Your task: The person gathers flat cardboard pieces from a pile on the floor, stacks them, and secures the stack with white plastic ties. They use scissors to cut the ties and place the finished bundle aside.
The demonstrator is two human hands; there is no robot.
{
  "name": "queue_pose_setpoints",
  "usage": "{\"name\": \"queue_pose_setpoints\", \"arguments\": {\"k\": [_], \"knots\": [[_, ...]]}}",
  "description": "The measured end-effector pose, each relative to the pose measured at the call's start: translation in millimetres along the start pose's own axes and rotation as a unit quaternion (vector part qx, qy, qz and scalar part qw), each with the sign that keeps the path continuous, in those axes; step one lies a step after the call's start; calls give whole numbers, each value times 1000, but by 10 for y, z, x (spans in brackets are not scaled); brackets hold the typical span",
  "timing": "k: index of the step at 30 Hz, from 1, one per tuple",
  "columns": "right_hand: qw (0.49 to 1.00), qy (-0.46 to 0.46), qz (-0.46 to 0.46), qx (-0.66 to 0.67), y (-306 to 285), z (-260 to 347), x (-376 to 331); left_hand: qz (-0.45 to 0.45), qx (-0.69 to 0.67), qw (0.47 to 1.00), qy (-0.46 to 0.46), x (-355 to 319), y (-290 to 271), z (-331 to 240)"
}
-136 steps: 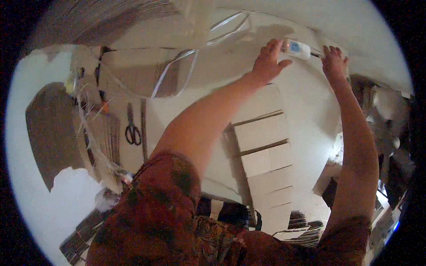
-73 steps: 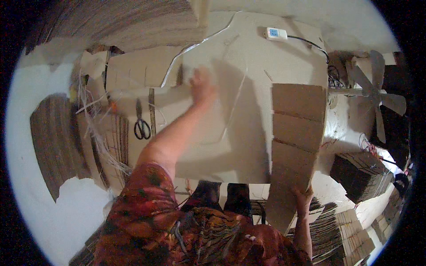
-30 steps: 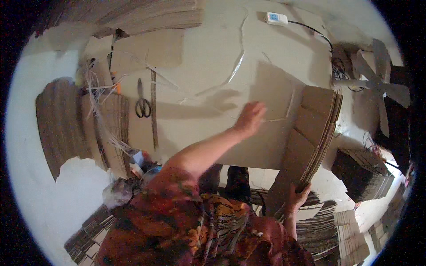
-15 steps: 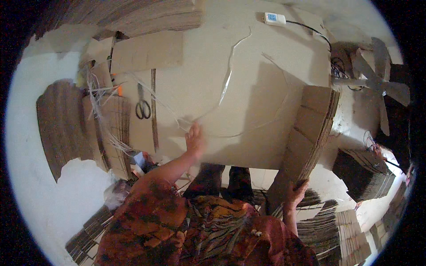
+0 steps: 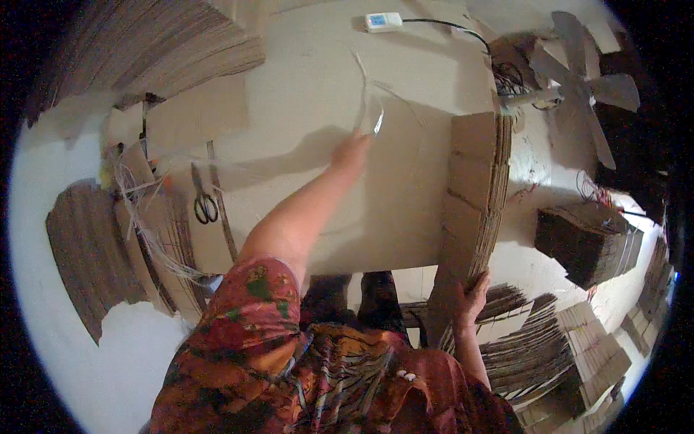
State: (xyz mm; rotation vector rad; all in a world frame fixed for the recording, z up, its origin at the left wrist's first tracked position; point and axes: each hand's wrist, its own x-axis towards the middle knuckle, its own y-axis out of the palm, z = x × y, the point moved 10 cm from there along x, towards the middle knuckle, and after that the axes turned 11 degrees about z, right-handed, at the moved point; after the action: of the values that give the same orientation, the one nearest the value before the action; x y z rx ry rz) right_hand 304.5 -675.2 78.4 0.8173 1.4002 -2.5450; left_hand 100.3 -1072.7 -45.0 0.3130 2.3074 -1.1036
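My left hand (image 5: 351,150) reaches over the cardboard-covered table (image 5: 289,195), its fingers smeared by motion. It is at a thin, shiny clear plastic strip (image 5: 366,95), which runs up from the fingertips. Whether the fingers grip the strip is not clear. At the table's right side stands a long stack of folded cardboard pieces (image 5: 473,173), its layered edges facing right. Around its near end my right hand (image 5: 473,300) is closed, thumb up along the edge.
Black-handled scissors (image 5: 205,206) lie left, beside a tangle of clear strips (image 5: 137,210) draped over cardboard stacks. A white plug box (image 5: 383,22) with a black cable sits at the far edge. A fan (image 5: 578,90) stands right, above tied cardboard bundles (image 5: 589,239).
My left hand has moved away from me, up along the plastic strip, and the strip's loop has shifted. My right hand stays on the stack. The whole view has swung somewhat.
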Motion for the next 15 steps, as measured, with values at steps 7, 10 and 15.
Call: {"name": "queue_pose_setpoints", "arguments": {"k": [7, 10, 15], "knots": [[999, 16, -10, -28, -46, 131, -25, -1, 133, 991, 16, 94, 278, -197], [998, -8, -37, -43, -67, 146, -50, -153, 143, 977, 26, 139, -90, -362], [998, -22, -59, -26, -120, 255, -72, 14, -2, 999, 43, -154, 427, -892]]}}
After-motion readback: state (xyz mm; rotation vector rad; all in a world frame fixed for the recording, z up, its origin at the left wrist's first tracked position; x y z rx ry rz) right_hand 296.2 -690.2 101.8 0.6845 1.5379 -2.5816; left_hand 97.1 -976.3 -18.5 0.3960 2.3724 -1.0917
